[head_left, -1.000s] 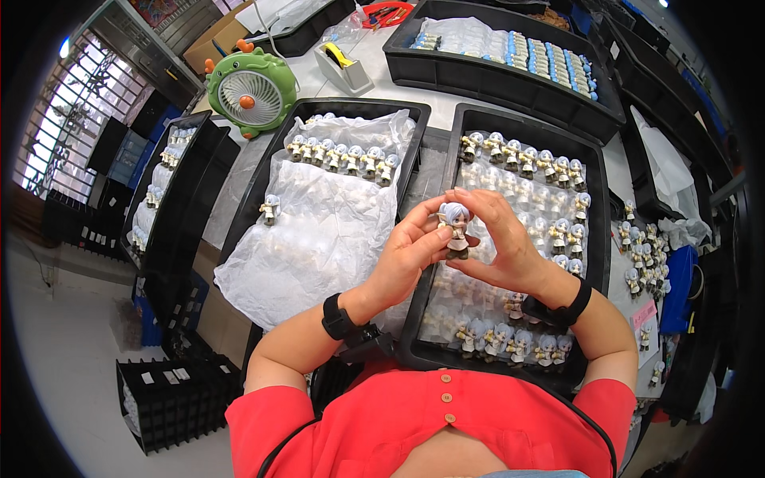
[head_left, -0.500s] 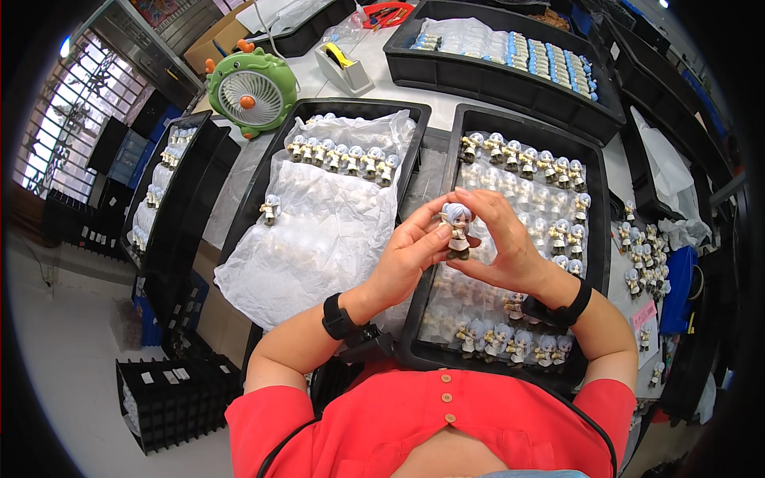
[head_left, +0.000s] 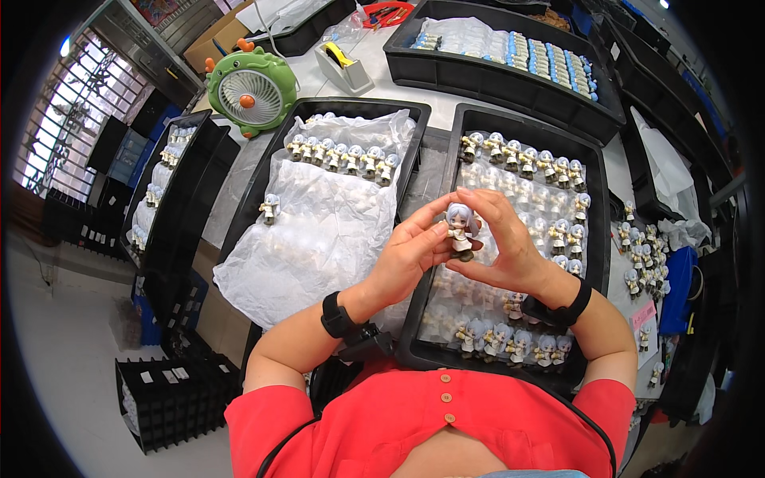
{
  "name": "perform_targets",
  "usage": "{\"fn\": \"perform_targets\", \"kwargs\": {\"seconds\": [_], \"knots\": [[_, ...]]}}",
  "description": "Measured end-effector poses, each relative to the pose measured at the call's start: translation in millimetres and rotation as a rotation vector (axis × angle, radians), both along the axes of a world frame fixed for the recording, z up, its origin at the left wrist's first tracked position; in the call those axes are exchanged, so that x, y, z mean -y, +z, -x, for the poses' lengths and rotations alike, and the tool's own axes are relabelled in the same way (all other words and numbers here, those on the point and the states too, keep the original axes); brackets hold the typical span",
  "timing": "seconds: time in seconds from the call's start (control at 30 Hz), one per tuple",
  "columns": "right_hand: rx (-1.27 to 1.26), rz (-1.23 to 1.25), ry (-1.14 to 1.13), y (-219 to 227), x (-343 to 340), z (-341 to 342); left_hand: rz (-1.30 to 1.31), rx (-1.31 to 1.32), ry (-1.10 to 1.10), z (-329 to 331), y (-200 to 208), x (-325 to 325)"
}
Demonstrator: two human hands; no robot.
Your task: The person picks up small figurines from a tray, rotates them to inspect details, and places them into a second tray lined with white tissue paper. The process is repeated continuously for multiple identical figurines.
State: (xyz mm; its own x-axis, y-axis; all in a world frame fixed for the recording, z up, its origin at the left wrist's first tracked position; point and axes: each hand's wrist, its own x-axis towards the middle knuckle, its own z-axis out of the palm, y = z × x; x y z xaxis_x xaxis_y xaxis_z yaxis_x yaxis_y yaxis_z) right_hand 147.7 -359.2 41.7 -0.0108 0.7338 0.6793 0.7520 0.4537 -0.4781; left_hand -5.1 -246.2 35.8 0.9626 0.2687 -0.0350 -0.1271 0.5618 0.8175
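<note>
Black right tray carries rows of figurines far and near, left tray a far row on white plastic, while left hand and right hand pinch one figurine between fingertips above the right tray.

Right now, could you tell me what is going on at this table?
A person holds one small figurine with pale hair between the left hand and the right hand, above a black tray lined with rows of similar figurines. Another tray to the left, lined with a plastic sheet, holds a shorter row. A green fan stands behind.
</note>
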Motion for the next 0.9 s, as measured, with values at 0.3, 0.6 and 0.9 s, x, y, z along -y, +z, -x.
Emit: {"fn": "perform_targets", "kwargs": {"seconds": [0.3,0.6,0.9], "knots": [[0.000,-0.012,0.005,0.4,-0.6,-0.4,0.015,0.002,-0.018,-0.5,-2.3,-2.4],[-0.008,0.008,0.002,0.1,-0.4,0.3,0.018,-0.001,-0.025,-1.1,-3.7,-2.1],[-0.047,0.036,0.000,-0.6,0.5,0.5,-0.039,-0.061,-0.047,-1.6,-0.3,-0.9]]}}
